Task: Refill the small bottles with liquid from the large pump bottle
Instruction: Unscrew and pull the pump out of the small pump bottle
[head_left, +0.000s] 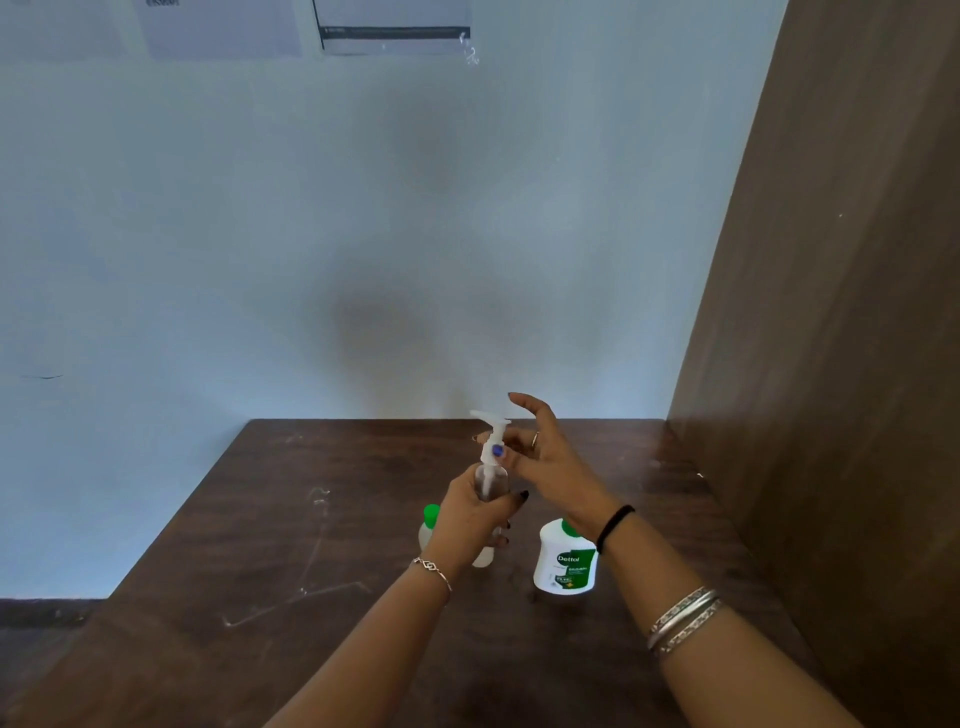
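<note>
Reading "Dettol" in white on green, the label faces the camera on a white bottle (565, 564) standing on the counter (311, 545) just below the right hand's (550, 462) grip. Left of it, partly hidden behind the left hand (475, 519), stands a small green-capped bottle (429, 527). That left grip curls round a clear pump bottle (491, 480) lifted off the counter; the right thumb and finger pinch its white pump collar, other fingers spread. Behind, papers (392, 26) hang on the wall, writing unreadable.

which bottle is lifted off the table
The clear pump bottle, gripped by the left hand. The green-capped small bottle and the Dettol bottle stand on the table.
</note>
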